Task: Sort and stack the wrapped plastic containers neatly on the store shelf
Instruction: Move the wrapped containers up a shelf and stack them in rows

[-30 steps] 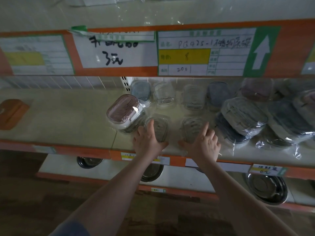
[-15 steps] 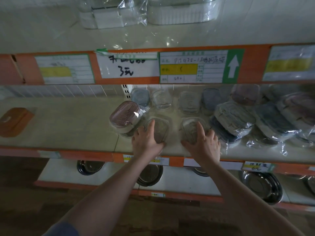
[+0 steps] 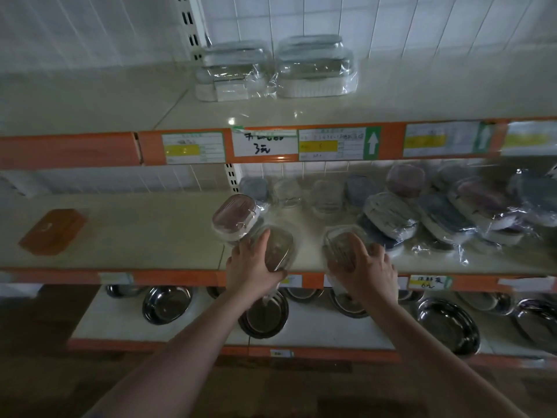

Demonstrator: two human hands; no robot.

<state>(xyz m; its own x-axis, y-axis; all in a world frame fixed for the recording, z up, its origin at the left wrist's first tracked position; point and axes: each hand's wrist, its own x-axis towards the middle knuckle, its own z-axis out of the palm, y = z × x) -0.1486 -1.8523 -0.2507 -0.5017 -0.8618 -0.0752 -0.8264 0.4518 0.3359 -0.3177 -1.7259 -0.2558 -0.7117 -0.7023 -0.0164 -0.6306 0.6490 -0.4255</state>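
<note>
My left hand [image 3: 251, 268] grips a clear wrapped container [image 3: 278, 247] at the front edge of the middle shelf [image 3: 120, 236]. My right hand [image 3: 369, 268] grips a second clear wrapped container [image 3: 339, 244] just to its right. A pink-lidded wrapped container [image 3: 235, 217] leans tilted right behind my left hand. Further right lies a loose pile of wrapped grey, blue and pink containers [image 3: 446, 215]. Several more wrapped containers [image 3: 322, 194] stand along the back of the shelf.
Two large wrapped containers [image 3: 277, 69] sit on the upper shelf. An orange box [image 3: 52, 230] lies at the middle shelf's left. Steel bowls [image 3: 167, 304] fill the lower shelf. Orange shelf rails carry price labels [image 3: 265, 143].
Both hands have closed around the two clear containers and drawn them toward the shelf's front edge. The camera has tilted up, bringing the upper shelf into view.
</note>
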